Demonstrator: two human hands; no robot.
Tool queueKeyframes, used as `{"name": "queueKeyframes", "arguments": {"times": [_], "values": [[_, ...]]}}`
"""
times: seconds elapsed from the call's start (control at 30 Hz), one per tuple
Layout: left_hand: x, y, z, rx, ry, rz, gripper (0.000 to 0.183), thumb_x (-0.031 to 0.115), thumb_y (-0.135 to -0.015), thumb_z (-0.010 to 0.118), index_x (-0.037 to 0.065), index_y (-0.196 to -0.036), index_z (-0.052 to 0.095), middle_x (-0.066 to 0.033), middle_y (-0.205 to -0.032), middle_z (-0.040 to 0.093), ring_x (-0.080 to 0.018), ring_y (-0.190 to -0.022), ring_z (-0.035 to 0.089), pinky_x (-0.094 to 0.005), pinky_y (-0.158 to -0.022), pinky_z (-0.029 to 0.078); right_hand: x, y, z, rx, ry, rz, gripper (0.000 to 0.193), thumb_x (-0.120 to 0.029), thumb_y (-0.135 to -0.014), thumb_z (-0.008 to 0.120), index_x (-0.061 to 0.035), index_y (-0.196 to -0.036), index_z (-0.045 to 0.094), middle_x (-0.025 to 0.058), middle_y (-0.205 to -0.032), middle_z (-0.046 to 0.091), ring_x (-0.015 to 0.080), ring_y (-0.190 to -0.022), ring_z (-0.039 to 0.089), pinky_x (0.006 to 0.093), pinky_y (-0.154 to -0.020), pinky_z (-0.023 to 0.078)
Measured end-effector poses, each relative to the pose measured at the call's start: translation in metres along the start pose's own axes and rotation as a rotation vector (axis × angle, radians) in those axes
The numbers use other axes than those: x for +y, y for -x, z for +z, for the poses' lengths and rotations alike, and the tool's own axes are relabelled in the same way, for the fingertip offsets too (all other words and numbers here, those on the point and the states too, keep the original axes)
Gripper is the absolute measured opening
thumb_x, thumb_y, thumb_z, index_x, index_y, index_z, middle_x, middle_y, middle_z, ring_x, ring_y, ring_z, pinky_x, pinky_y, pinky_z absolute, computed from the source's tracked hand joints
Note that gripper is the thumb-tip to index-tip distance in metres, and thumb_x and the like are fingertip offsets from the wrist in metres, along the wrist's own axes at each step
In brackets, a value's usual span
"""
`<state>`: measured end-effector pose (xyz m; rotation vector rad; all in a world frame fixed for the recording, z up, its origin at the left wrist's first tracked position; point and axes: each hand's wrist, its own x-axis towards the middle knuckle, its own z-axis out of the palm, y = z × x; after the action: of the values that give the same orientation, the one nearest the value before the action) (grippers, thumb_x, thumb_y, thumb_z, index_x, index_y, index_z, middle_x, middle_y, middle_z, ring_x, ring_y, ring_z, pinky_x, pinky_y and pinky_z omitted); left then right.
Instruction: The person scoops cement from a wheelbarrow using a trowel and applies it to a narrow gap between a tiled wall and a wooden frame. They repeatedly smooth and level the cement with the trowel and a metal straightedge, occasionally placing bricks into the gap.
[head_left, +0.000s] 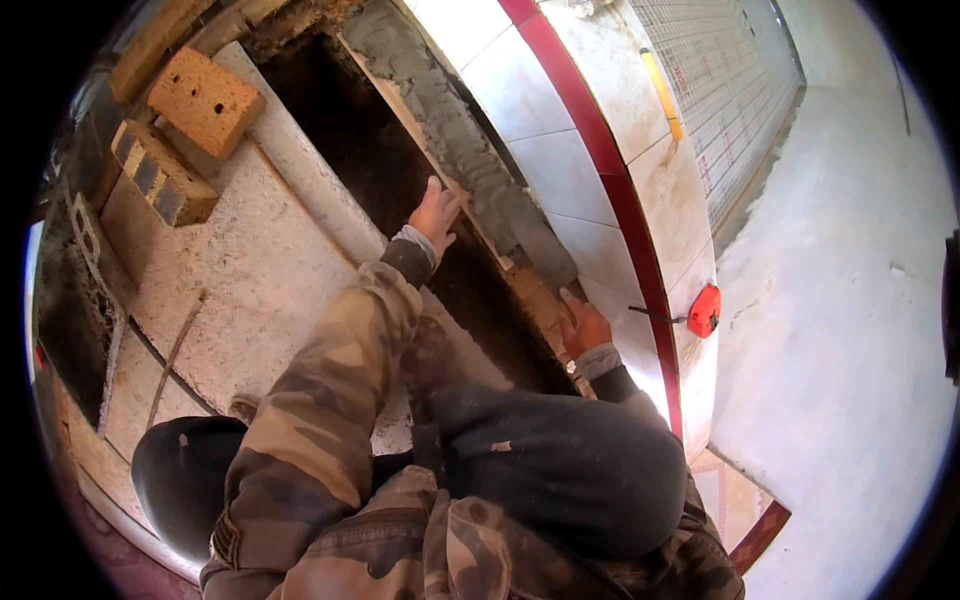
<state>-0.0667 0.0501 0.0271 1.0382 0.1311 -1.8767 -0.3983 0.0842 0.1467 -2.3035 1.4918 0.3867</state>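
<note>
Along the edge of a dark trench (pixel 325 110) runs a narrow ledge with grey wet mortar (pixel 420 90) spread on its top. My left hand (pixel 435 215) reaches over the trench and rests at the ledge's near edge, beside the mortar, with its fingers apart. Nearer to me, my right hand (pixel 583 328) lies on the ledge's tan, brick-coloured stretch (pixel 535 298), fingers stretched out, just past the end of the mortar. Neither hand appears to hold anything. Part of the right hand's underside is hidden.
Two orange bricks (pixel 207 103) (pixel 165 175) lie on a pale slab at the left, near a bent rod (pixel 175 355). White tiles with a dark red border (pixel 580 90) flank the ledge at right. They carry a red tape measure (pixel 704 310) and a yellow-orange stick-like tool (pixel 660 93).
</note>
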Motion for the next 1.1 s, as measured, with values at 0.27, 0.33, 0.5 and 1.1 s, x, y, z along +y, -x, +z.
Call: {"name": "queueKeyframes", "arguments": {"times": [0.27,0.33,0.5,1.1], "values": [[0.007,0.007,-0.007,-0.038,0.0,0.026,0.095,0.074,-0.094,0.024,0.004,-0.157,0.011,-0.0111,-0.165,0.013,-0.0264,-0.153,0.005,-0.0552,-0.118,-0.002,0.0,0.019,0.006,0.109,-0.057,-0.038,0.045,-0.016,-0.088,0.065,-0.0101,-0.132,0.059,0.0224,-0.108,0.066,0.0432,-0.099,0.061,0.0476,-0.086,0.05],[0.013,0.005,0.001,-0.038,-0.018,0.034,0.095,0.075,-0.094,0.023,0.004,-0.157,0.01,-0.011,-0.165,0.014,-0.0268,-0.153,0.005,-0.0555,-0.118,-0.001,0.004,0.012,0.001,0.118,-0.066,-0.022,0.045,-0.015,-0.087,0.066,-0.0101,-0.131,0.06,0.0221,-0.111,0.066,0.0437,-0.101,0.061,0.0473,-0.088,0.05],[0.024,0.034,-0.001,-0.089,-0.089,0.038,0.097,0.076,-0.093,0.023,0.003,-0.156,0.01,-0.0123,-0.164,0.016,-0.0276,-0.152,0.007,-0.0554,-0.119,0.002,0.001,0.037,0.007,0.083,-0.045,0.01,0.044,-0.015,-0.086,0.066,-0.0105,-0.13,0.061,0.0201,-0.113,0.067,0.0428,-0.103,0.061,0.0476,-0.09,0.05],[0.234,0.268,-0.027,-0.378,-1.598,0.042,0.075,0.062,-0.097,0.043,-0.002,-0.135,0.053,-0.0266,-0.136,0.054,-0.0369,-0.13,0.049,-0.0421,-0.112,0.037,-0.002,0.057,-0.005,0.056,-0.182,0.162,0.047,-0.024,-0.086,0.069,-0.0049,-0.128,0.057,0.0236,-0.116,0.064,0.042,-0.105,0.061,0.0486,-0.089,0.049]]}}
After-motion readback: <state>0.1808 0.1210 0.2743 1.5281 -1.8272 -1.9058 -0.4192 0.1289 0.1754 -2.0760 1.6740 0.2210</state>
